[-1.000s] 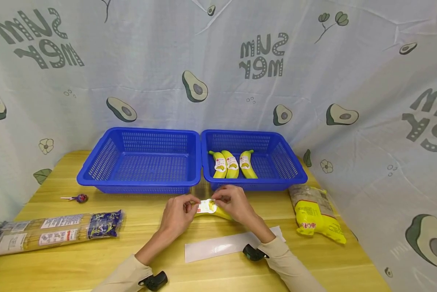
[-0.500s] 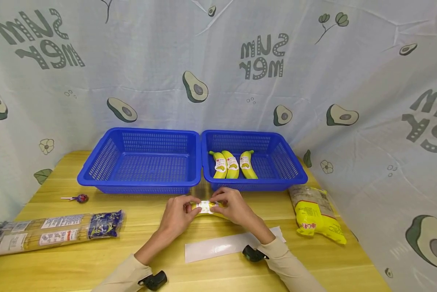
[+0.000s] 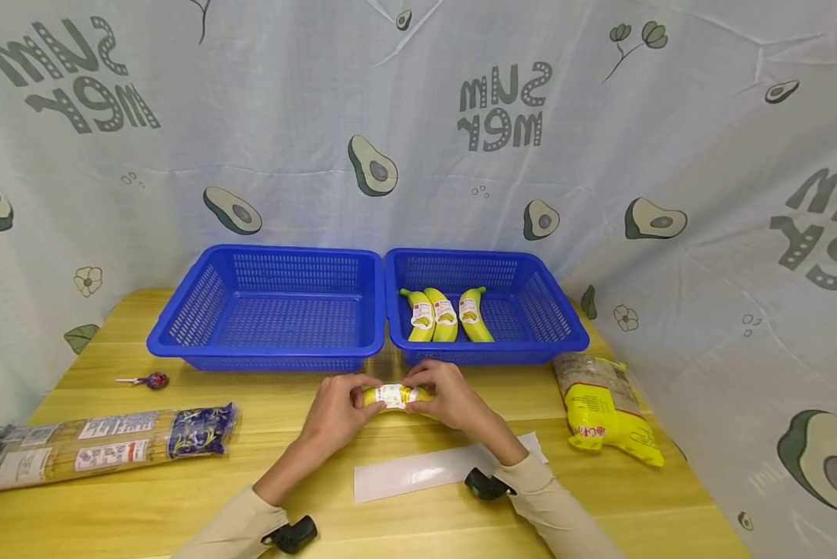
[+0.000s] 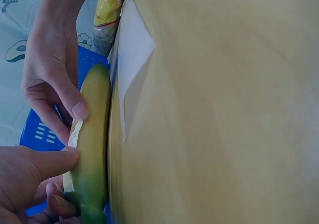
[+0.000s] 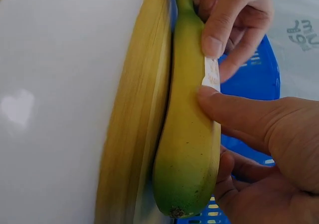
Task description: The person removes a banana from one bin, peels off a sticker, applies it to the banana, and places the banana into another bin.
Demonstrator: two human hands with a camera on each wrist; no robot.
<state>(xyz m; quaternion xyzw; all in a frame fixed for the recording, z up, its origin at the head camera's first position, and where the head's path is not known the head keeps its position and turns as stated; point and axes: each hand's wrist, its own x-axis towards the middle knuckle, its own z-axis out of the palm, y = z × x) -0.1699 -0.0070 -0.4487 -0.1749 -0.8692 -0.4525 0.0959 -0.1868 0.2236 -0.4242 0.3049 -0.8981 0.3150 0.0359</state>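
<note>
A yellow banana [image 3: 369, 397] with greenish ends lies crosswise on the table in front of the baskets. Wrapped over its upper side is a white label [image 3: 393, 396] with a banana picture. My left hand [image 3: 336, 411] holds the stem half, its thumb on the near side at the label's edge and fingers on the far side. The right hand [image 3: 452, 396] grips the other half likewise, as the right wrist view shows its thumb pressing beside the label [image 5: 212, 74]. Both hands hide parts of the banana. Below the right forearm lies a glossy white paper strip [image 3: 425, 471].
Two blue baskets stand behind: the left one [image 3: 265, 351], and the right one [image 3: 491, 353] holding three labelled bananas [image 3: 445, 314]. A lollipop [image 3: 156, 380] and a long noodle pack [image 3: 104, 446] lie at left. At right is a yellow-and-clear bag [image 3: 600, 407].
A second ago the label was held by its ends, flat over the banana. Both hands have since pressed it down around the banana, and the right hand has shifted slightly left.
</note>
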